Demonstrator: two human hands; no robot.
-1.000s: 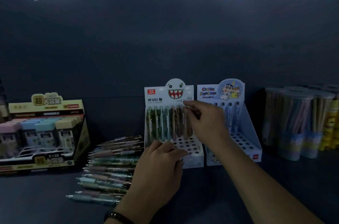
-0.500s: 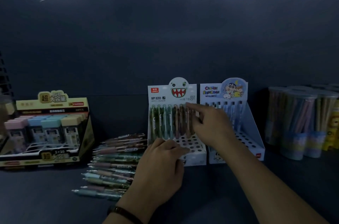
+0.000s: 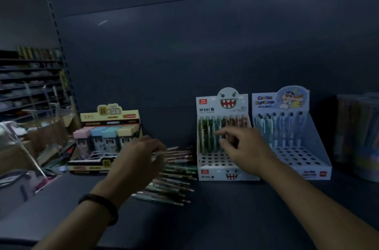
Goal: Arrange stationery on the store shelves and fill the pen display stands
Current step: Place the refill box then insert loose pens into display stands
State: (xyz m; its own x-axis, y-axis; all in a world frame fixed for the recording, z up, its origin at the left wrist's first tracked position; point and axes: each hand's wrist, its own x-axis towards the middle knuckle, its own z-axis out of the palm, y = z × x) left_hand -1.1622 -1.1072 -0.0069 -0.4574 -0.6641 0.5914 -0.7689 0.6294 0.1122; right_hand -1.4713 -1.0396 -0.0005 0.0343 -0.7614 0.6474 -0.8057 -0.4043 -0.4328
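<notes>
On a dim store shelf (image 3: 225,219), seen from the head camera, the left hand (image 3: 137,159) curls round one pale pen (image 3: 159,153) just above the heap of loose pens (image 3: 176,180), probably the next for the monster-face stand (image 3: 223,169) beside it. The right hand (image 3: 244,147) hangs before that stand's filled back row, fingers loosely bent; blur hides whether it pinches anything. It also screens the empty front holes. A cartoon stand (image 3: 303,147) sits just right, a pastel display carton (image 3: 108,120) left, clear tubs (image 3: 356,137) far right.
</notes>
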